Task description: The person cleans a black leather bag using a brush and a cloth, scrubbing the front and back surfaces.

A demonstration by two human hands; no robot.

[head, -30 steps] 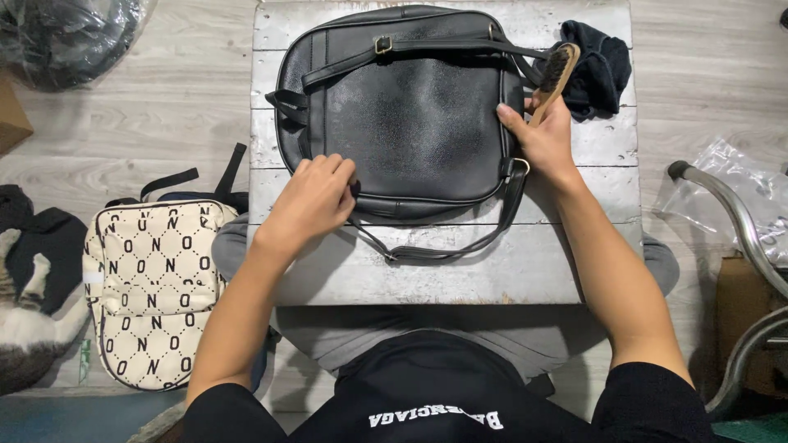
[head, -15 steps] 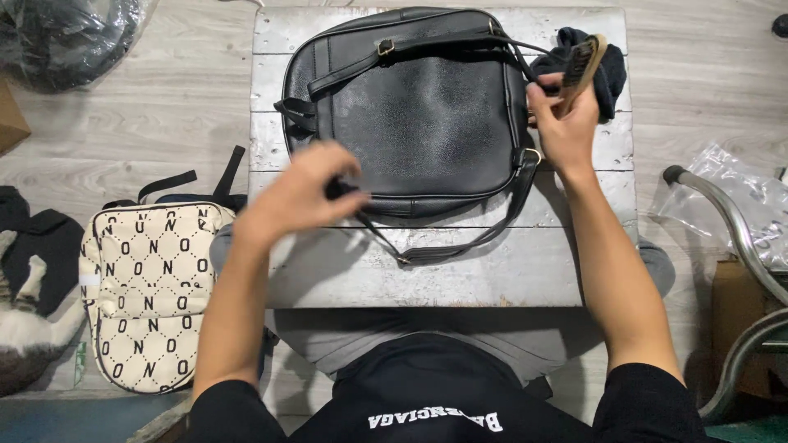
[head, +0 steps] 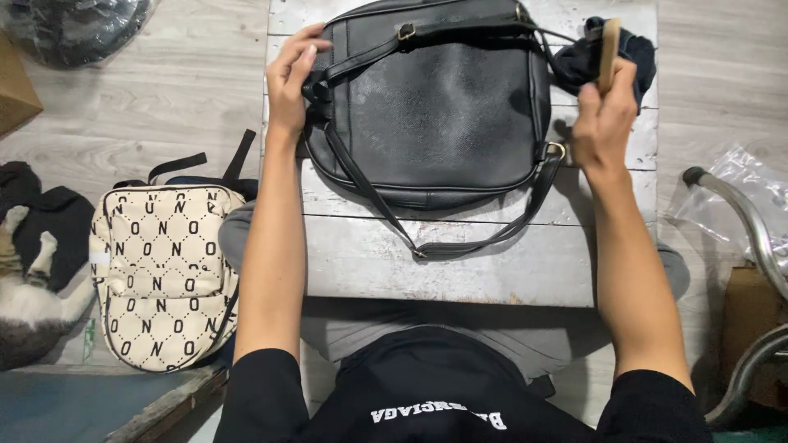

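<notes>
— Where's the black bag sitting?

— Flat on the whitewashed bench, up near the far edge, with its long strap looping down toward the person

— And the left hand?

— At the bag's left side, fingers curled round the strap end by the corner; the grip is pinching that strap fitting

— The right hand?

— Raised just off the bag's right edge, near the brass ring. Its grip is pressed around a small wooden brush, which stands upright out of the fist

— What's behind the brush?

— A dark cloth, bunched at the bench's far right corner, just beside the bag

— Anything on the floor?

— A cream backpack with a letter pattern lies to the left of the bench, beside the person's knee. Further left a cat lies on dark fabric. On the right there's a curved metal tube and some clear plastic wrap

— Do the hands touch each other?

— No, they're well apart, one at each side of the bag
</notes>
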